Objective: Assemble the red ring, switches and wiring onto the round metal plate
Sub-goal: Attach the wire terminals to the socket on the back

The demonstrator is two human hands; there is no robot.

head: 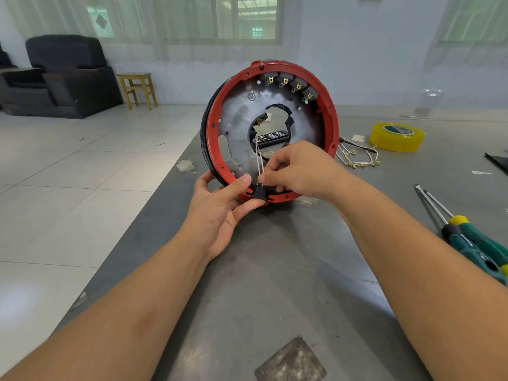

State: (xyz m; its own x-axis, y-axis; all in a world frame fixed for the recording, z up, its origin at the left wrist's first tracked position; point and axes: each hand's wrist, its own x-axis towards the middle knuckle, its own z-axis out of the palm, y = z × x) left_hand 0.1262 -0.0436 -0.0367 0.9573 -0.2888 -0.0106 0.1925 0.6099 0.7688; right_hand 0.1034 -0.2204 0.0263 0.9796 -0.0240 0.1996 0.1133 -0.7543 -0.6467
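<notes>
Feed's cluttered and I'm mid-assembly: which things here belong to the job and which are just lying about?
Job in hand:
- red ring on the round metal plate
- switches along the top
- black connector, held by the left hand
- white wires, pinched by the right hand
- spare wire bundle

Lying about:
- yellow tape roll
- two screwdrivers

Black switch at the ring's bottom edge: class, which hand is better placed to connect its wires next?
Right hand: it pinches the white wires above the black switch, while the left hand steadies the red ring.

Pale tiled floor (82,166), dark armchair (68,75), wooden stool (137,89), curtained windows (220,17) behind.
</notes>
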